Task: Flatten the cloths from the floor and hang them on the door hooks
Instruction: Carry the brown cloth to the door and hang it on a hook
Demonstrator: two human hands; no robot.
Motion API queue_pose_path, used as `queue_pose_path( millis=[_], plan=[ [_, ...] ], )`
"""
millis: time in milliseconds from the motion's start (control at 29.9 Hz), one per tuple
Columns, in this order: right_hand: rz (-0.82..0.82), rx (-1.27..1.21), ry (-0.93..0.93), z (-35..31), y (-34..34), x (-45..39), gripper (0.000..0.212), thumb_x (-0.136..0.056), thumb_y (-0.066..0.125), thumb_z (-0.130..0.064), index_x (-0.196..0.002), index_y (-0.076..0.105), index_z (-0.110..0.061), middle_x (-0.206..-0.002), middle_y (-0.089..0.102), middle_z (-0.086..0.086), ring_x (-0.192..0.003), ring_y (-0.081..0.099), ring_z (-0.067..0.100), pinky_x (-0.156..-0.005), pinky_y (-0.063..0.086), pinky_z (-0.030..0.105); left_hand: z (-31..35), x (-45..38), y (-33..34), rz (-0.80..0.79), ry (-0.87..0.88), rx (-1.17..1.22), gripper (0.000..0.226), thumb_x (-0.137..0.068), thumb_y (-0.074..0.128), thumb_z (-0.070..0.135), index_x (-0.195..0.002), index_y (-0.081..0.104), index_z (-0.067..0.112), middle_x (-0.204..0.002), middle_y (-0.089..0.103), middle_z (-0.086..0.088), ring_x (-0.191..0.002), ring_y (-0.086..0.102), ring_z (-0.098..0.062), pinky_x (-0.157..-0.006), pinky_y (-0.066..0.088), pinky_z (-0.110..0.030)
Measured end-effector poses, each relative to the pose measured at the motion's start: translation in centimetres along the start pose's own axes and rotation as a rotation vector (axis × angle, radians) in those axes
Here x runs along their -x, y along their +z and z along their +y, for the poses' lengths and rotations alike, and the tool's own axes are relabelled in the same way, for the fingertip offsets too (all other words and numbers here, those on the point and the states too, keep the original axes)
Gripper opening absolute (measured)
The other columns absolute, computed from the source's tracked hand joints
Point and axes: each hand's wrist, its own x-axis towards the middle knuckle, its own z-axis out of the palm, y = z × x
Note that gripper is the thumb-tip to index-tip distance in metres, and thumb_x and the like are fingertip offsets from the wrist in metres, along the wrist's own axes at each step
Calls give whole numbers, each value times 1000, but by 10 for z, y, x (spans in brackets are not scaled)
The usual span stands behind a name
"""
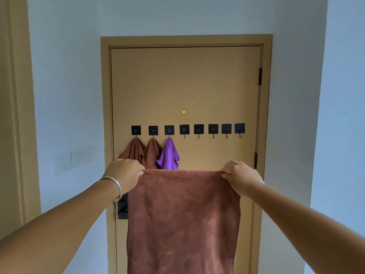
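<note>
A brown terry cloth (183, 220) hangs flat in the lower centre of the frame, its top edge pulled taut and level, its long soft-napped body falling straight out of the bottom of the picture. The left hand (124, 174) pinches the upper left corner with curled fingers, and the right hand (240, 177) pinches the upper right corner the same way; both arms reach forward from the lower corners. A smooth silver bangle (115, 186) circles the left wrist.

Behind the cloth stands a closed tan door (185, 86) with a matte, flat face and a matching frame. A row of eight black square adhesive hooks (198, 129) crosses its middle, each with a thin curved wire prong below. The three at the left are taken: two bunched brown cloths (152, 153) hang in pointed drapes, touching each other, and a purple microfibre cloth (168, 155) hangs just beside them. The held cloth's top edge covers their lower tips. The five hooks to the right are bare.

A small round brass peephole (183, 111) sits above the row. A black lock plate (122, 208) shows at the door's left edge, partly hidden by the cloth and left wrist. Black hinges (260, 76) mark the right edge. Pale bluish walls (65, 95) flank the door.
</note>
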Motion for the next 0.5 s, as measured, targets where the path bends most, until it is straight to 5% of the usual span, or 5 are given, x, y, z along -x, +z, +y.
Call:
queue_pose_path(
  millis=[402,502],
  plan=[
    [136,-103,48,26,86,-183,27,-100,45,-25,-112,70,-24,-116,56,-8,-93,57,15,-81,52,34,-60,-182,129,127,-58,232,23,-98,40,28,-99,63,33,-95,63,12,-86,60,-15,-75,48,-33],
    [176,-106,33,33,104,-216,26,-100,47,-24,-112,70,-22,-115,57,-7,-91,57,15,-80,52,32,-63,-214,148,163,-38,276,25,-93,46,10,-91,48,35,-82,55,13,-69,54,-13,-58,44,-30]
  ],
)
